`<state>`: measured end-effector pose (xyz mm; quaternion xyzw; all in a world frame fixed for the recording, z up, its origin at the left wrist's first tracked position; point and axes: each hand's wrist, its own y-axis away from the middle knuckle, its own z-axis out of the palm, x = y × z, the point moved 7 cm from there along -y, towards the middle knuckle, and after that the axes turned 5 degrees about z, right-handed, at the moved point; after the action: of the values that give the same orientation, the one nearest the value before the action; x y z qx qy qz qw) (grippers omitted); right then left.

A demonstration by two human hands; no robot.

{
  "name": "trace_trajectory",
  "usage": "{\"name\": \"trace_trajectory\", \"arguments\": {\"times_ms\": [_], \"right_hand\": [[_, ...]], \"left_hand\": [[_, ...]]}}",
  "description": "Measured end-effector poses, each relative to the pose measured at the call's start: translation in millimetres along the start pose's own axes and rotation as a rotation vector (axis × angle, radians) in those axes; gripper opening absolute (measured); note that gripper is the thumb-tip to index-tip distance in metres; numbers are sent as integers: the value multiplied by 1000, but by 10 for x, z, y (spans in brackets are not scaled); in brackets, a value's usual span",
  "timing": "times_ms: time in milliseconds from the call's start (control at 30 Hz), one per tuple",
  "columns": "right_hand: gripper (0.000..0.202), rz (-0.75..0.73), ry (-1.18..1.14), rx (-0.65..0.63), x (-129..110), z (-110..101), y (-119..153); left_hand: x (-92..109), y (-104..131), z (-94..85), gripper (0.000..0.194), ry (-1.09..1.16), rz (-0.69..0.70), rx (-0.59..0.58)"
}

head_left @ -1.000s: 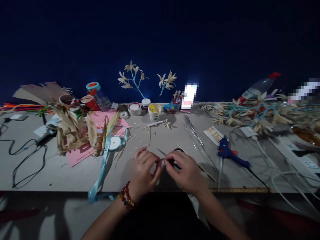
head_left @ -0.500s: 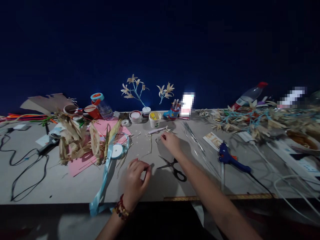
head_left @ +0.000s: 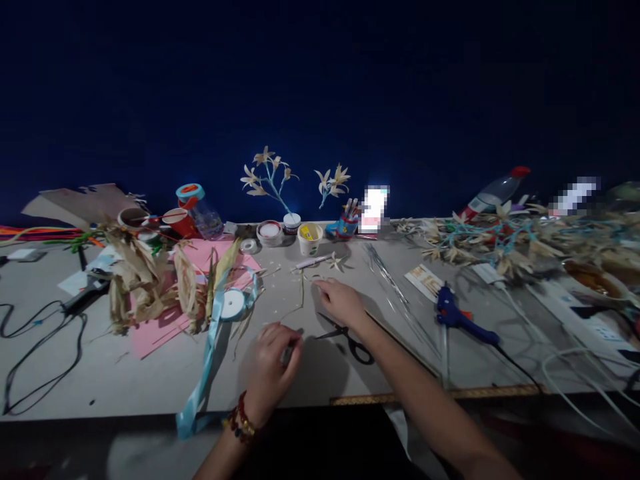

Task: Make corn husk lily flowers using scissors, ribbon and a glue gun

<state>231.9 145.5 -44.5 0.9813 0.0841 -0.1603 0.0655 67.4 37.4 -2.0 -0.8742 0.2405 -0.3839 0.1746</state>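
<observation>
My left hand (head_left: 274,357) is closed just above the table, its fingers curled toward the thumb. Whatever it holds, if anything, is hidden. Farther out, my right hand (head_left: 341,303) is pinched at the fingertips, and I cannot make out what is between them. A thin pale strip (head_left: 400,341) shows along the right forearm; whether that hand holds it is unclear. Black scissors (head_left: 357,347) lie partly under the right wrist. Beyond the right fingers are a small pale flower (head_left: 339,262) and a white pen-like stick (head_left: 313,261).
Left are a blue ribbon roll (head_left: 233,305), dried husks (head_left: 135,283) and pink paper (head_left: 163,331). Behind stand a white cup (head_left: 310,240) and a flower stem (head_left: 273,181). Right are thin wires (head_left: 386,275), a blue glue gun (head_left: 463,320), many flowers (head_left: 493,237) and a white cable (head_left: 550,363).
My right hand has drawn slightly back toward me, uncovering more of the small flower. A pale strip now shows beside the right forearm. My left hand has hardly moved.
</observation>
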Motion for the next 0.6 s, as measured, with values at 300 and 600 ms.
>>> {"name": "trace_trajectory", "arguments": {"times_ms": [300,600], "right_hand": [[37,34,-5,-1,83,-11,-77],[35,-250,-287,-62,-409,-148,384]], "left_hand": [[-69,73,-47,11,33,-57,-9],[52,125,238,12,112,6,-324]]}}
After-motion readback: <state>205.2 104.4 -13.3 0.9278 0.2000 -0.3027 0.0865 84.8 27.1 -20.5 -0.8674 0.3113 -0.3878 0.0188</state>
